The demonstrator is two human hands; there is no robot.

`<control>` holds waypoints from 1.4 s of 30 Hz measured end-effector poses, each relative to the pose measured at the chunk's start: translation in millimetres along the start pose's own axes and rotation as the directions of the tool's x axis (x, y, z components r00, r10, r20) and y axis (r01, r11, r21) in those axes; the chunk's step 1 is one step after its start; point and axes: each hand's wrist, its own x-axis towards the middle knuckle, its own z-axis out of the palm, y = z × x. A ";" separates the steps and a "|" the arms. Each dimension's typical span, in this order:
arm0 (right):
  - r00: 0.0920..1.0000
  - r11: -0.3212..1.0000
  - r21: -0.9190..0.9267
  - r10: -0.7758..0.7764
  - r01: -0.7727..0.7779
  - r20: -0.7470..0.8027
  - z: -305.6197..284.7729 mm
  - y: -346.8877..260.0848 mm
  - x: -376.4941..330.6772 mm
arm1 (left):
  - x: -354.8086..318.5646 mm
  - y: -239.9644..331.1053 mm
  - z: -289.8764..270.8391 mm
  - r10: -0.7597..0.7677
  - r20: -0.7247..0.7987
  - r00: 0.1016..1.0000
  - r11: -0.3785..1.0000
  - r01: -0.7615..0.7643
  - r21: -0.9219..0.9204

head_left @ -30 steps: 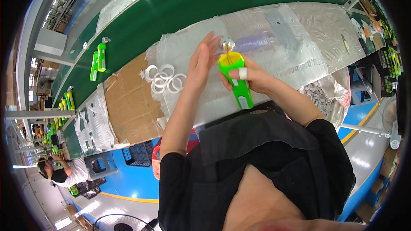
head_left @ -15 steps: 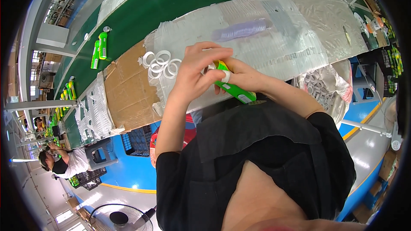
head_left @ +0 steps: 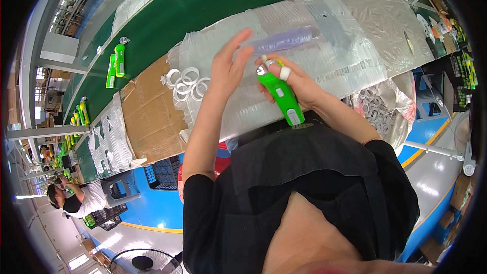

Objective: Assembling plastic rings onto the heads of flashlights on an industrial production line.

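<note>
My right hand [head_left: 297, 81] is wrapped round a green flashlight [head_left: 282, 100], whose shiny reflector end points up and away from me. Its tail rests close to my dark apron. A white band [head_left: 285, 73] circles one of my right fingers. My left hand [head_left: 231, 66] is raised beside the flashlight's head, apart from it, fingers spread and holding nothing. Left of that hand lies a cluster of white rings [head_left: 190, 76] on the plastic-covered bench. Just beyond both hands is a long stack of clear, purplish discs [head_left: 286, 39].
Two green flashlights [head_left: 119, 61] stand on the green belt [head_left: 213, 0] at the left; more lie at its far right. A bag of grey-white rings [head_left: 378, 109] hangs by the bench's right side. Brown cardboard [head_left: 152, 111] covers the bench's left part. A co-worker [head_left: 83, 198] sits further left.
My left hand has come off the flashlight and moved up and left, its fingers opening. The flashlight has turned more upright in my right hand, showing its reflector.
</note>
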 end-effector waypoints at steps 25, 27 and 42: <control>0.994 0.998 -0.040 -0.047 0.051 0.103 2.4 1.1 -1.8 | -33.9 38.3 16.8 0.187 -0.054 0.981 0.929 -0.158 0.335; 0.992 0.996 -0.072 -0.034 0.043 0.125 4.1 1.3 -0.3 | -37.1 39.4 17.7 0.165 -0.063 0.984 0.954 -0.143 0.265; 0.982 0.987 -0.148 -0.034 0.063 0.186 13.5 0.7 1.7 | -46.1 41.9 15.1 0.002 -0.101 0.995 0.986 -0.018 -0.165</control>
